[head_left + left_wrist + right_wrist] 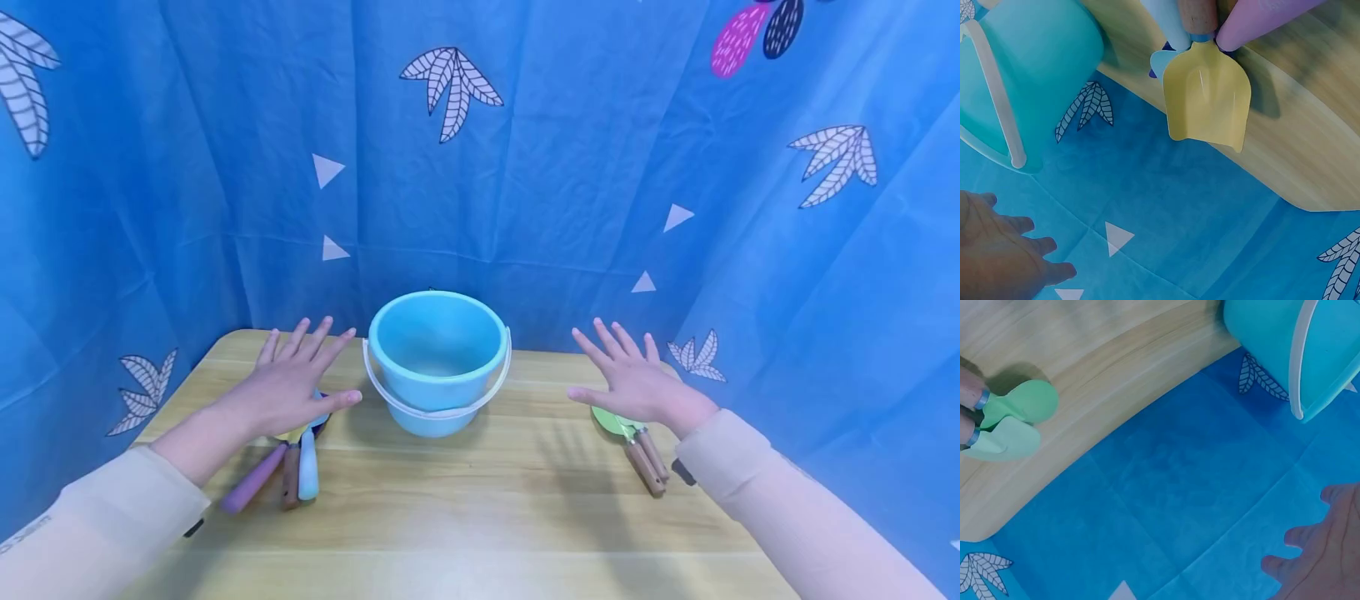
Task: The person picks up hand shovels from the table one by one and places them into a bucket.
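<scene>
Light-blue round plastic bucket [431,390], upright on the pale wooden worktop [465,508] near its far edge; patterned blue fabric curtain [562,175] behind. Left of the bucket, left to right: purple-handled tool [255,479], brown-handled yellow scoop [1209,97], light-blue-handled tool [308,467], handles towards the near edge, the scoop's blade uppermost. Right of the bucket, well apart: pair of green-headed, brown-handled tools [645,468], handles side by side. Raised above the worktop, hands: left hand [300,385] left of the bucket, right hand [637,383] right of it.
</scene>
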The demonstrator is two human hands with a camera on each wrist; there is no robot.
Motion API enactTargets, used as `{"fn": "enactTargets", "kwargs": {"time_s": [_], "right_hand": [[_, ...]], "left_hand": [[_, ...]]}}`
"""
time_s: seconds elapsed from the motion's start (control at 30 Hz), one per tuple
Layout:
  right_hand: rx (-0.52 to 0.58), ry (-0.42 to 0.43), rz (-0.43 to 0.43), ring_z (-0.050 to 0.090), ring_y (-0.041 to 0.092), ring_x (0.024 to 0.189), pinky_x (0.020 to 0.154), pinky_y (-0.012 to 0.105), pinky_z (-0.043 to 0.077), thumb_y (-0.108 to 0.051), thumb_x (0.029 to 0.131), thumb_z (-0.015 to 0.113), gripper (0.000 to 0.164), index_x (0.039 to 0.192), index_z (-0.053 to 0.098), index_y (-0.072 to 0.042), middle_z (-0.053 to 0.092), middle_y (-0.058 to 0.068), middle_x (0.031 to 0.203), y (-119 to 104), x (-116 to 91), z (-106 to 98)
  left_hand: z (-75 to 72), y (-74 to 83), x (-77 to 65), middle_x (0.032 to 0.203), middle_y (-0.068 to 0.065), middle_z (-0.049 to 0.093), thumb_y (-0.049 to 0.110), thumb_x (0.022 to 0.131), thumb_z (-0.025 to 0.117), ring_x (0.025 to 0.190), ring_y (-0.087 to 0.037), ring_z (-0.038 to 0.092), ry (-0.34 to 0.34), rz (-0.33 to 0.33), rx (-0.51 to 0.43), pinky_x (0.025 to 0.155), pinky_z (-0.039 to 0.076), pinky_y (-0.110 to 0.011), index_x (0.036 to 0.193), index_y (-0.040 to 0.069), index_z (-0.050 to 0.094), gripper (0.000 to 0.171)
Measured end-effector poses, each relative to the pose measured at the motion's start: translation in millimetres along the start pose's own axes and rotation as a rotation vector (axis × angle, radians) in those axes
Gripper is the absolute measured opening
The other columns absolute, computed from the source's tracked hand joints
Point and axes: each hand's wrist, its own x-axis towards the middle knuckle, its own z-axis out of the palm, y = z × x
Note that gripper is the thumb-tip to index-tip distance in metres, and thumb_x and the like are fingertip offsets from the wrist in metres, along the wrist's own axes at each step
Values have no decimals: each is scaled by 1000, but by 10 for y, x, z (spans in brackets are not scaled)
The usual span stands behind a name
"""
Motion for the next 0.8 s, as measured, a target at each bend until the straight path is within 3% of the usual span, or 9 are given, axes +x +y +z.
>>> {"fn": "enactTargets", "kwargs": {"time_s": [0.8], "right_hand": [[31, -8, -19, -5, 42, 151, 111, 72, -8, -73, 93, 46, 92, 162, 10, -25, -3, 13, 167, -194, 79, 20]], "left_hand": [[3, 7, 20, 165, -23, 6, 74, 93, 43, 149, -49, -4, -33, 7, -33, 111, -8, -71, 162, 20, 12, 92]]}}
